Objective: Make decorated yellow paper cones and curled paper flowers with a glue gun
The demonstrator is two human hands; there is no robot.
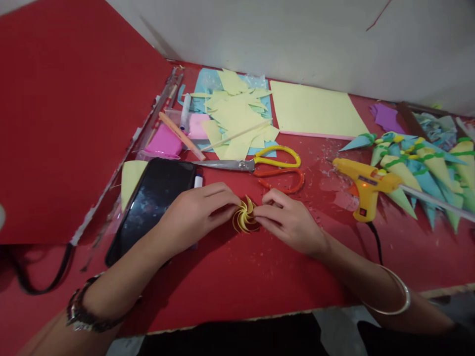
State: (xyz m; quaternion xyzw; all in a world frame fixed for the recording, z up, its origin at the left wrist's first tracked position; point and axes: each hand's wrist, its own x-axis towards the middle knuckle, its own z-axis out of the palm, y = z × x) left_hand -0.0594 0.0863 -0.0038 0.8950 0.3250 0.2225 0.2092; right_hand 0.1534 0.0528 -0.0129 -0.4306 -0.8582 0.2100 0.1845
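A small yellow paper flower (pixel 245 217) with curved, swirling petals sits between my hands, just above or on the red tabletop; I cannot tell whether it touches. My left hand (pixel 202 212) pinches its left edge with thumb and fingers. On the opposite side, the fingertips of my right hand (pixel 291 222) close on a petal. Scissors (pixel 243 165) with one yellow and one red handle lie open just beyond the flower. Beside my left forearm is a black smartphone (pixel 156 198), and a white marker (pixel 198 181) shows partly behind my left hand.
A yellow glue gun (pixel 365 183) with a lit light and cord rests at right, near a pile of blue and yellow paper cones (pixel 426 163). Yellow paper scraps (pixel 233 113), a yellow sheet (pixel 315 109) and a pink packet (pixel 164 142) lie toward the wall (pixel 297 39).
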